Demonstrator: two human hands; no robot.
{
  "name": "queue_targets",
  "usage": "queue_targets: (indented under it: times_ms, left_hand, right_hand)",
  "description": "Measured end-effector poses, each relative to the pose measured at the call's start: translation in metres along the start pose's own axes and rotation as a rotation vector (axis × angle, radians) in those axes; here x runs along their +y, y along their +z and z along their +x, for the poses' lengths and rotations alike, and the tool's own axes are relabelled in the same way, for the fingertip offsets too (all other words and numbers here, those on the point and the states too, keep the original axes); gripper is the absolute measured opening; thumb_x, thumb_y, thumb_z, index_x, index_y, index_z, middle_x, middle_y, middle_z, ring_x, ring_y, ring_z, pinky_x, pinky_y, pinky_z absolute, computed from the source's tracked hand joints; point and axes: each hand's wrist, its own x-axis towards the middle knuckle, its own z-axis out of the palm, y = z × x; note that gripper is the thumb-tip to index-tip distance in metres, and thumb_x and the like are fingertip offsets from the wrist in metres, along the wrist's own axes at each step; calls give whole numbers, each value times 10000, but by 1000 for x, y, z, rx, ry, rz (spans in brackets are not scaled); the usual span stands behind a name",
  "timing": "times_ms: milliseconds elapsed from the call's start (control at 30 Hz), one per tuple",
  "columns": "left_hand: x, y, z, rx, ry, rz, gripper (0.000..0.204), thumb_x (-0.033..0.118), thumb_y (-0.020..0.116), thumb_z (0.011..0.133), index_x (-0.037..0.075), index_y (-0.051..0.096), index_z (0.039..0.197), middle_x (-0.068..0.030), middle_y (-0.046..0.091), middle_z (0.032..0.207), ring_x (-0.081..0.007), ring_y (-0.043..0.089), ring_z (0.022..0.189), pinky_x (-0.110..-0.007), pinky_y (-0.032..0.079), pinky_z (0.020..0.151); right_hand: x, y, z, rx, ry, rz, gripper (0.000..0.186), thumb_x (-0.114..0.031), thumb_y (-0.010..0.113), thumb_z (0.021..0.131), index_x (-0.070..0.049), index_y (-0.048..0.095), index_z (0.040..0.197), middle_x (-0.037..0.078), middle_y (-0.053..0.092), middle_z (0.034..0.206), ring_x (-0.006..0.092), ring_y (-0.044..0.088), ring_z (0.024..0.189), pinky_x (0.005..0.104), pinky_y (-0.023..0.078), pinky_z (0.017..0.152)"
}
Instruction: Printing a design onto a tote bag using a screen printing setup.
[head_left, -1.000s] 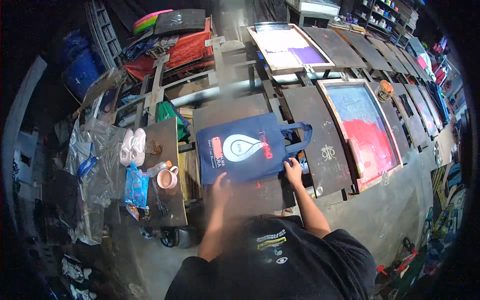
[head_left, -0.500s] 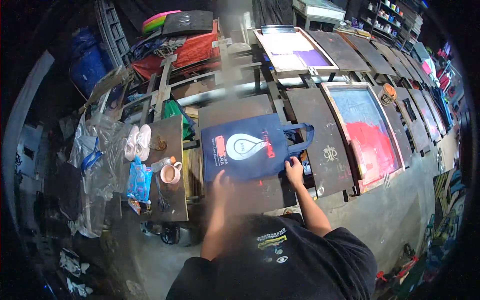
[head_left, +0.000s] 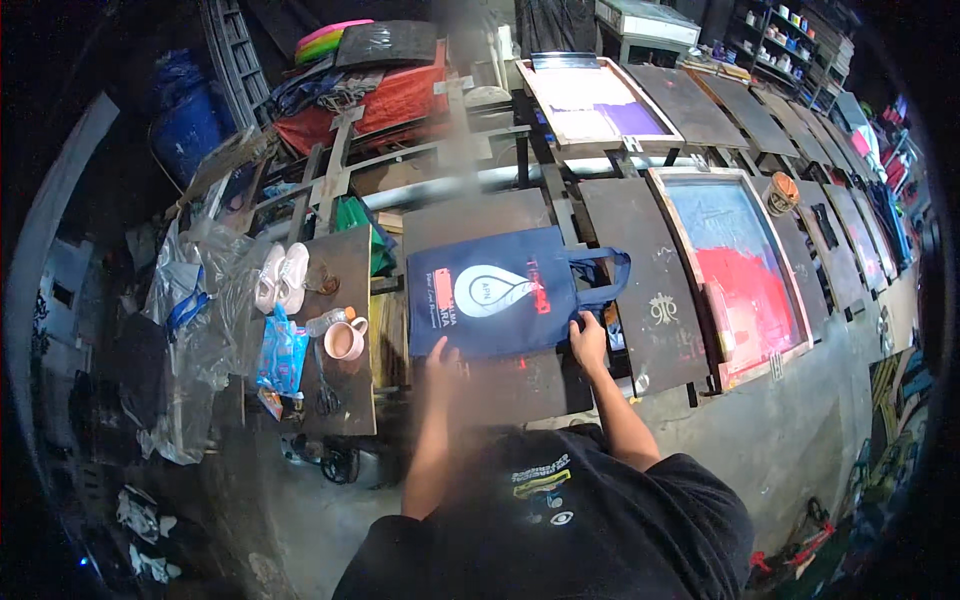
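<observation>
One navy tote bag (head_left: pixel 500 295) with a white-and-red print lies flat on a dark printing pallet (head_left: pixel 520 380). The left hand (head_left: pixel 441 352), blurred, presses its near-left corner; the right hand (head_left: pixel 588 340) rests open at its near-right corner, below two handles (head_left: pixel 603 275). One pink cup (head_left: pixel 345 340) stands left; one red-inked screen (head_left: pixel 740 270) lies right.

L hand (head_left: pixel 441 356) slid up (blurred) onto bag (head_left: pixel 495 292).

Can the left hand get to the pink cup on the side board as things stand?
Probably yes: the left hand rests at the navy tote bag's near corner, and the pink cup sits just beyond with nothing between.
</observation>
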Motion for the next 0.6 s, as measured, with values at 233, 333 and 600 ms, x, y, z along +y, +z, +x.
queue_targets:
  times_ms: [233, 333, 600]
  left_hand:
    - [-58, -42, 33, 350, 352, 721, 529, 191, 708, 855, 49, 532, 1334, -214, 507, 1301, -304, 607, 1037, -399, 490, 880]
    - [-8, -16, -5, 468, 436, 882, 578, 236, 703, 817, 14, 530, 1321, -266, 257, 1514, -440, 297, 1362, -513, 268, 1114]
    - [9, -6, -11, 25, 266, 1290, 612, 412, 626, 841, 9, 571, 1298, -194, 483, 1412, -369, 360, 1355, -571, 126, 1161]
  right_hand:
    - [-17, -7, 0, 40, 37, -11, 351, -209, 686, 835, -32, 618, 1131, 194, 657, 1033, 374, 625, 968, 436, 496, 826]
    - [-22, -19, 17, 93, -137, -123, 457, -273, 686, 835, -22, 564, 1197, 200, 493, 1333, 387, 451, 1239, 451, 425, 972]
    - [-9, 11, 79, 180, -422, -308, 717, -494, 606, 876, -52, 444, 1417, 233, 283, 1531, 435, 185, 1437, 546, 213, 1145]
